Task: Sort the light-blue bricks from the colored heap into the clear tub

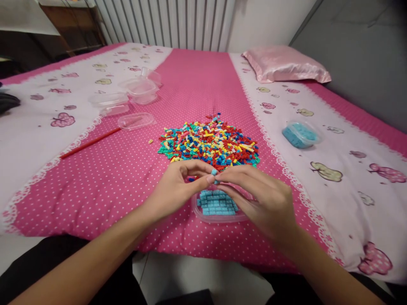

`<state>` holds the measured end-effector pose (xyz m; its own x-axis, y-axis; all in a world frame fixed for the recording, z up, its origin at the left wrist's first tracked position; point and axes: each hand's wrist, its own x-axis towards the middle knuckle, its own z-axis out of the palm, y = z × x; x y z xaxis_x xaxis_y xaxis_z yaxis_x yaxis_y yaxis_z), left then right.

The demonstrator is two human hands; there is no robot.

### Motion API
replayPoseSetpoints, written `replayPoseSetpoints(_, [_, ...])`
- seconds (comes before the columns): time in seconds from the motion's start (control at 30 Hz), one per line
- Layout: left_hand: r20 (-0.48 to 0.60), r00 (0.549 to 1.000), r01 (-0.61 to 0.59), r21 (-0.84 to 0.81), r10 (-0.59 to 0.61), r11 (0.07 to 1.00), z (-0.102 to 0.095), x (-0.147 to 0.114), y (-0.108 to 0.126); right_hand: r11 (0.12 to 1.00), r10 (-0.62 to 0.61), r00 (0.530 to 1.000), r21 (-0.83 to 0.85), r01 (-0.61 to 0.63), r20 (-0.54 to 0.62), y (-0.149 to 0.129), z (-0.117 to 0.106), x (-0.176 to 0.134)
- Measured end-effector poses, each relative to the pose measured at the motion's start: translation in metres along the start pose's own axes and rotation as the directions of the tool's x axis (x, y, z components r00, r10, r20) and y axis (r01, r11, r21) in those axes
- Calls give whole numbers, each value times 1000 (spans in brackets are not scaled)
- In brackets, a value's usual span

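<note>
My left hand and my right hand meet in the middle, both pinching small light-blue toy bricks between the fingertips. Just below them a clear plastic container stands on the bed, with rows of light-blue bricks packed in it. My right fingers cover part of its far right side. Right behind my hands spreads a heap of loose toy bricks in red, yellow, blue, green and white.
A lidded container of blue pieces sits to the right. Several clear containers and a lid lie at the left, beside a red stick. One yellow brick lies apart. A pink pillow rests at the back right of the bed.
</note>
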<state>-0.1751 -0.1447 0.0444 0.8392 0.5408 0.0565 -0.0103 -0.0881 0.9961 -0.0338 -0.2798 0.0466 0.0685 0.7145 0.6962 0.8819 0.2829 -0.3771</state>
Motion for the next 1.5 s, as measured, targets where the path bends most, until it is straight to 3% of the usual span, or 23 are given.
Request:
replayPoseSetpoints(0.1, [13, 999, -51, 114, 50, 992, -3, -2, 1, 1000, 30, 999, -4, -29, 42, 1, -2, 0])
replayPoseSetpoints(0.2, [1, 975, -196, 480, 223, 855, -16, -7, 9, 991, 134, 982, -29, -131, 133, 2, -6, 1])
replayPoseSetpoints(0.23, [48, 958, -254, 602, 283, 757, -22, -10, 12, 981, 194, 960, -58, -187, 200, 2, -7, 3])
replayPoseSetpoints(0.3, [226, 909, -398, 721, 350, 568, -34, -14, 18, 948, 318, 873, -151, -281, 370, 0, -8, 7])
replayPoseSetpoints(0.37, [362, 863, -498, 720, 351, 483, -45, -17, 20, 919, 394, 764, -242, -311, 512, -2, -6, 12])
replayPoseSetpoints(0.43, [421, 845, -534, 699, 329, 476, -52, -16, 19, 906, 422, 702, -295, -304, 574, -5, -2, 18])
replayPoseSetpoints(0.53, [455, 846, -528, 650, 276, 547, -55, -12, 13, 890, 453, 655, -352, -290, 605, -9, 4, 25])
replayPoseSetpoints(0.67, [447, 867, -468, 576, 221, 670, -53, -8, 7, 873, 483, 592, -410, -264, 645, -13, 10, 30])
replayPoseSetpoints(0.77, [440, 872, -451, 548, 216, 705, -53, -8, 4, 867, 492, 548, -434, -244, 676, -14, 12, 31])
replayPoseSetpoints(1.0, [447, 856, -490, 545, 259, 680, -52, -6, 2, 863, 492, 545, -465, -200, 679, -17, 17, 31])
replayPoseSetpoints(1.5, [450, 851, -498, 528, 270, 688, -50, -6, 1, 879, 469, 627, -394, -268, 622, -13, 15, 26])
